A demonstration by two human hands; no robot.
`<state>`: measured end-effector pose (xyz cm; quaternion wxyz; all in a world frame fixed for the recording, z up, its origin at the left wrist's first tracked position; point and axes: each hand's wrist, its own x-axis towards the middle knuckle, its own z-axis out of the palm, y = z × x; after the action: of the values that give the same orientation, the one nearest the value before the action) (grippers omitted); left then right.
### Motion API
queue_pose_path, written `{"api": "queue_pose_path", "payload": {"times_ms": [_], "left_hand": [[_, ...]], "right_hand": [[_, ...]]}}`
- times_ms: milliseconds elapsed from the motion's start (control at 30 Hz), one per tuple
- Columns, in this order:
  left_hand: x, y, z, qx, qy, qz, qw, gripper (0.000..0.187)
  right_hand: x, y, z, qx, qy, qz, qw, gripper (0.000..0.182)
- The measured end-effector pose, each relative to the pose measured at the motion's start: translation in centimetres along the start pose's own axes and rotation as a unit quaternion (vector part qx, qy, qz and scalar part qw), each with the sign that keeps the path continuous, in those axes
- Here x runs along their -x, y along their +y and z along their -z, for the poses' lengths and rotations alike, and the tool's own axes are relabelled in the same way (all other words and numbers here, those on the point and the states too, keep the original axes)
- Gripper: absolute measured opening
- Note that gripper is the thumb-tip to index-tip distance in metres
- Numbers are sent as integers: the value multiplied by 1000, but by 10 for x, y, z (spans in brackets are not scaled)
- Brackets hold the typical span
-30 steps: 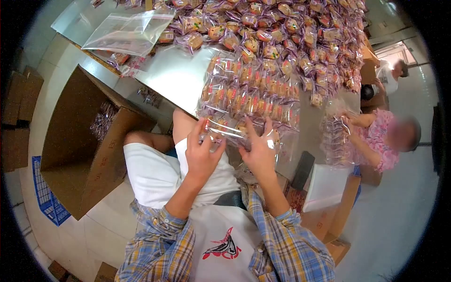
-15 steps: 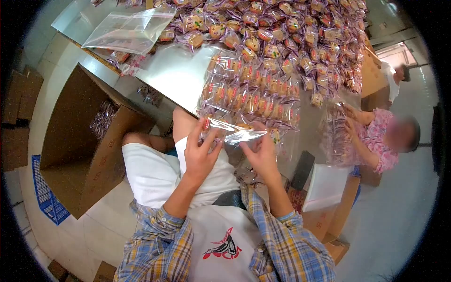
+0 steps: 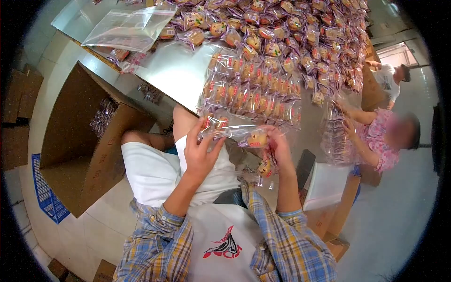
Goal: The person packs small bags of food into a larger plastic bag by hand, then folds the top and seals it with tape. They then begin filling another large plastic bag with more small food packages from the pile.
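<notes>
A clear plastic bag (image 3: 235,123) lies along the near edge of the table with wrapped pastries (image 3: 217,123) showing through it. My left hand (image 3: 199,152) pinches the bag's near edge on the left, its fingers curled round the film. At the bag's right end my right hand (image 3: 280,146) is closed on a wrapped pastry (image 3: 256,139). Below its fingers hangs a second wrapped pastry (image 3: 265,167); how it is held is hidden. Just beyond both hands, neat rows of wrapped pastries (image 3: 251,96) lie inside clear film.
Loose wrapped pastries (image 3: 282,33) are heaped across the far table. Flat clear bags (image 3: 129,30) rest at its left. An open carton (image 3: 89,145) and a blue crate (image 3: 47,192) stand left. A co-worker in a pink top (image 3: 376,131) handles another filled bag (image 3: 336,136) on the right.
My right hand has moved right and slightly up. Wrapped pastries now show at its fingers, where the bag's shiny edge was before. My left hand stays almost in place.
</notes>
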<state>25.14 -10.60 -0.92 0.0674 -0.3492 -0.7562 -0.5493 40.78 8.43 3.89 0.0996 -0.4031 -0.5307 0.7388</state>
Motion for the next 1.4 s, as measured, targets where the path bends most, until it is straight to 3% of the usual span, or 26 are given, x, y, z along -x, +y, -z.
{"api": "queue_pose_path", "payload": {"times_ms": [33, 133, 167, 267, 300, 400, 533, 633, 733, 767, 867, 967, 1033, 1167, 1300, 1400], "left_hand": [[0, 0, -1, 2, 1, 3, 1000, 32], [0, 3, -2, 9, -1, 10, 1000, 30], [0, 4, -3, 7, 4, 10, 1000, 29], [-3, 7, -3, -17, 5, 3, 1000, 25], [-3, 7, -2, -33, -2, -1, 999, 24], [-4, 9, -2, -48, -13, 1, 999, 22], [-6, 11, -1, -61, -10, -4, 998, 22], [-7, 11, -2, -45, -13, -10, 999, 26], [-8, 15, 0, -50, -38, 15, 998, 36], [-8, 13, -1, -56, -52, 6, 997, 40], [-4, 12, 1, -67, -102, -15, 992, 47], [-11, 25, 10, -58, -140, -24, 988, 50], [-10, 30, 9, -48, -137, -4, 989, 57], [-2, 22, -1, -82, -107, -8, 991, 51], [0, 19, -3, -68, -84, -12, 994, 39], [1, 19, -4, -71, -77, -13, 994, 36]], "right_hand": [[-1, -2, -1, -25, -19, -18, 999, 26], [-7, 2, -19, 46, 10, -62, 997, 30], [-13, 9, -25, 84, 64, -42, 993, 32], [-21, 19, -47, 163, 156, 139, 964, 35], [-21, 11, -60, 168, 219, 117, 954, 27], [-18, 13, -63, 315, 237, 285, 874, 13], [-4, 23, -59, 155, 162, 149, 963, 35], [11, 4, -80, 341, 146, 222, 902, 56], [8, 4, -72, 385, 81, 169, 904, 63], [3, 5, -72, 404, 84, 280, 867, 59], [6, 2, -69, 434, 72, 197, 876, 51], [-14, 22, -52, 234, 15, 221, 947, 40], [-17, 23, -41, 201, -9, 146, 969, 42], [-13, 22, -36, 29, 74, 88, 993, 38], [-12, 22, -21, -242, 195, 141, 940, 31], [-2, 14, -20, -340, 210, 169, 901, 29]]}}
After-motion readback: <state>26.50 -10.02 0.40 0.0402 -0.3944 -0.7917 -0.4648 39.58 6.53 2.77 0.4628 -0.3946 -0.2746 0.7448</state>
